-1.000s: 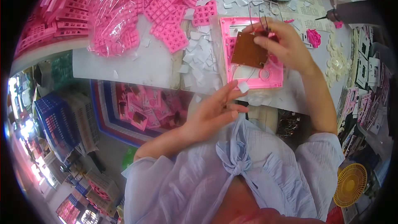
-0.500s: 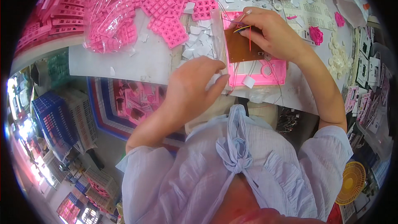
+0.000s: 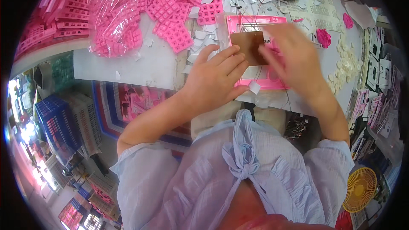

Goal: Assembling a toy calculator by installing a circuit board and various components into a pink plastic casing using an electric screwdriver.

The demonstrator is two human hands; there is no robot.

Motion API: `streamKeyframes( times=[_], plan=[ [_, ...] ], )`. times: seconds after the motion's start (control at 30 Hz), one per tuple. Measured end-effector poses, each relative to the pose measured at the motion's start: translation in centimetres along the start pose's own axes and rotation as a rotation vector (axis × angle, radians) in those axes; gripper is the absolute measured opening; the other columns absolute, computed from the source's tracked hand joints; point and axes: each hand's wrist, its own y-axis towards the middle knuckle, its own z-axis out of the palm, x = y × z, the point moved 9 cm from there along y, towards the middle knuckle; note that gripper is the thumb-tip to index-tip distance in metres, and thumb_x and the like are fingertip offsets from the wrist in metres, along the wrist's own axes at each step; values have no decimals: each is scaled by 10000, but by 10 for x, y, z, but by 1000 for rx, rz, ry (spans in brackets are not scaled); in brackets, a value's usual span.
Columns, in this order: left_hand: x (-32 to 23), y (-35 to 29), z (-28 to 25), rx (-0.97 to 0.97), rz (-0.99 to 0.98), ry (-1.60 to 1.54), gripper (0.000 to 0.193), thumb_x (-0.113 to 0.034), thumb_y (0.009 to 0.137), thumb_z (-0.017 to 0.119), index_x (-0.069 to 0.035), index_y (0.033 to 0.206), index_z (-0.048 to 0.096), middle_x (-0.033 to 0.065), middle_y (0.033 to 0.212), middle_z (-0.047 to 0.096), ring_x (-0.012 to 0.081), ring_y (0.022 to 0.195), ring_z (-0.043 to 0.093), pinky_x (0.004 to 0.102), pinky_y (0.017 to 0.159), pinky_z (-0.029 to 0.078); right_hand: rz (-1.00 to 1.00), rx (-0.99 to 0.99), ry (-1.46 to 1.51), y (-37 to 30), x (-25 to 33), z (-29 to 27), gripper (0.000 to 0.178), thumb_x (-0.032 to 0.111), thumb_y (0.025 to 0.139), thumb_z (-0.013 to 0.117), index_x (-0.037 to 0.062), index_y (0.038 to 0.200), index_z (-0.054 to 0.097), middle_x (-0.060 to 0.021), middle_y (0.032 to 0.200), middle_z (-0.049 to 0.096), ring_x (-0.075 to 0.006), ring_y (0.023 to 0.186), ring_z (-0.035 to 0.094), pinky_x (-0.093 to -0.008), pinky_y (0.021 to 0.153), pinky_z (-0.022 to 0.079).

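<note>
One brown board (image 3: 250, 47), one pink frame (image 3: 270, 84); left hand (image 3: 215, 76) spread; right hand (image 3: 297, 59) grip unclear.

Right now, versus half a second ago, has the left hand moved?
Yes, rightward: the left hand now reaches farther over the left edge of the pink case, to the brown board.

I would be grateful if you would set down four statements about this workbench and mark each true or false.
1. The left hand is at the left edge of the brown board. True.
2. The right hand lies in the person's lap. False: the right hand is over the pink casing.
3. The clear bag holds green pieces. False: the clear bag holds pink ones.
4. Rounded white pieces lie right of the casing. True.
</note>
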Motion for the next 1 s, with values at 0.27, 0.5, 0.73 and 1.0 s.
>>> streamKeyframes(
  times=[0.27, 0.5, 0.73, 1.0],
  plan=[
    [2, 7, -3, 39, 12, -42, 495, -368, 809, 773, -69, 1189, 667, 59, 1246, 654, 219, 1278, 568, 419, 977, 416, -59, 394, -206, -24, 26, 34, 541, 339, 898, 631, -70, 1254, 632, -208, 1343, 612, -334, 1298, 533, -496, 1122, 365],
    [3, -1, 9, 66, 66, -7, 528, -377, 825, 748, -104, 1265, 645, 39, 1309, 622, 201, 1326, 535, 448, 997, 394, -40, 413, -320, -29, 38, 37, 569, 329, 850, 688, -69, 1251, 629, -237, 1356, 591, -359, 1323, 505, -504, 1132, 345],
    [-1, -4, 2, 111, 55, 114, 506, -338, 841, 721, -105, 1284, 646, 26, 1354, 596, 204, 1390, 474, 579, 1099, 218, 31, 374, -96, -21, 31, 32, 641, 287, 789, 760, -61, 1292, 570, -222, 1465, 477, -371, 1372, 430, -517, 1130, 347],
    [-6, -12, 7, 105, 64, 181, 485, -327, 851, 710, -113, 1281, 649, 21, 1396, 568, 194, 1417, 445, 606, 1124, 177, 93, 146, 75, -13, -3, 22, 485, 208, 750, 787, 31, 1179, 644, -161, 1319, 566, -368, 1242, 497, -501, 1015, 432]
  ],
)
